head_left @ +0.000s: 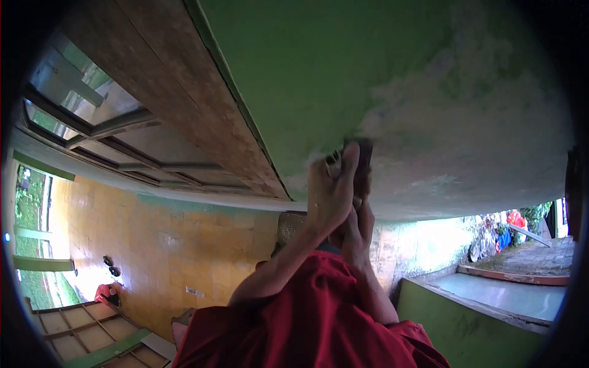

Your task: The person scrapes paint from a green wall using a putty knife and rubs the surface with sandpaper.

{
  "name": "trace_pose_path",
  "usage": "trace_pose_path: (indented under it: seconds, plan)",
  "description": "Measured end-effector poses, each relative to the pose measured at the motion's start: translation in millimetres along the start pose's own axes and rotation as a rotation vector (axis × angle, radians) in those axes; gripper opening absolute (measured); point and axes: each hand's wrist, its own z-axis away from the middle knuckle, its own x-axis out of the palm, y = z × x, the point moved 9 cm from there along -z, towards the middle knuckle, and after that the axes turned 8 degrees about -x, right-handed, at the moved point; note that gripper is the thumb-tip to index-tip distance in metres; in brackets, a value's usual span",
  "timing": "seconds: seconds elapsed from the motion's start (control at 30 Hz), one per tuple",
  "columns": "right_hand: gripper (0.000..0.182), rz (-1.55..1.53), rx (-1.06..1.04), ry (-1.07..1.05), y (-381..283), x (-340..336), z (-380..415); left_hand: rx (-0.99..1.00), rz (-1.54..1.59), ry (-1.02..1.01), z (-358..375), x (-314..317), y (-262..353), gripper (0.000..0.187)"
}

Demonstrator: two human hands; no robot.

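Observation:
My left hand (330,195) is closed on a dark, flat block (365,152), its thumb lying along the block's side. The block is against the green wall (307,73), at the border between green paint and a pale, bare patch (442,135). Just below and to the right, my right hand (362,222) has its fingers wrapped at the block's lower end, partly hidden behind my left hand. A small dark piece shows by the left fingers; I cannot make out what it is. The block's kind is blurred.
A wooden window frame (184,86) with glass panes runs along the left of the wall. Yellow tiled floor (165,245) lies below, with dark footwear (110,265) and a red thing (106,294) on it. At the right stands a low green wall (466,319) with a ledge.

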Motion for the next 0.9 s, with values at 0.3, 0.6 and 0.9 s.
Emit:
trace_pose_path:
  seconds: [0.3,0.6,0.9]
  plan:
    - [0.022,-0.221,0.075,0.095,7,-2,13,-0.053,0.055,-0.040,-2,5,-18,0.045]
    - [0.050,-0.158,0.136,0.078,4,-3,16,-0.053,0.103,-0.061,-2,6,-8,0.037]
    - [0.020,-0.089,-0.034,0.140,-11,-1,12,-0.108,0.046,-0.053,-3,4,-16,0.047]
